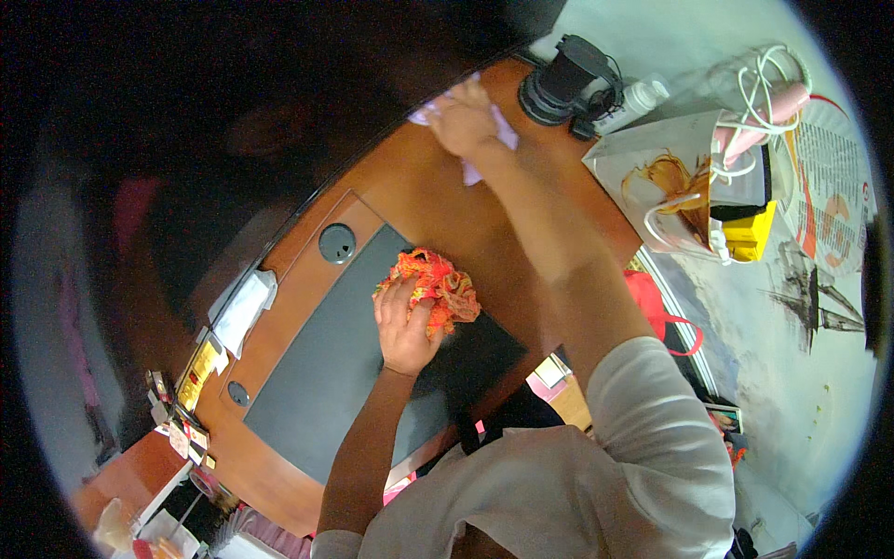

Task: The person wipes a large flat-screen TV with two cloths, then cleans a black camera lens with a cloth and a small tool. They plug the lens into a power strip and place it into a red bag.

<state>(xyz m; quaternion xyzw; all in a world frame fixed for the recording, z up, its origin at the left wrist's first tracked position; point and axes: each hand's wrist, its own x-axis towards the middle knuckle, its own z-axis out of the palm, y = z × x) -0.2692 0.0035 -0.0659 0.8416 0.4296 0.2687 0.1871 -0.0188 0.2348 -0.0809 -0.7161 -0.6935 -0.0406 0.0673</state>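
While half-curled left grip [405, 326] clasps orange cloth [449, 293], flat right grip [463, 121] covers lilac cloth [505, 129]; axes unclear

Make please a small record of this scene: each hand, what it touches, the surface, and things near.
left hand: on the orange cloth, fingers bent over it
right hand: on the purple cloth, arm stretched out
orange cloth: bunched, on the dark mat
purple cloth: on the brown desk, partly hidden under the hand
near right hand: black device, white bottle
grip: cannot tell how firm
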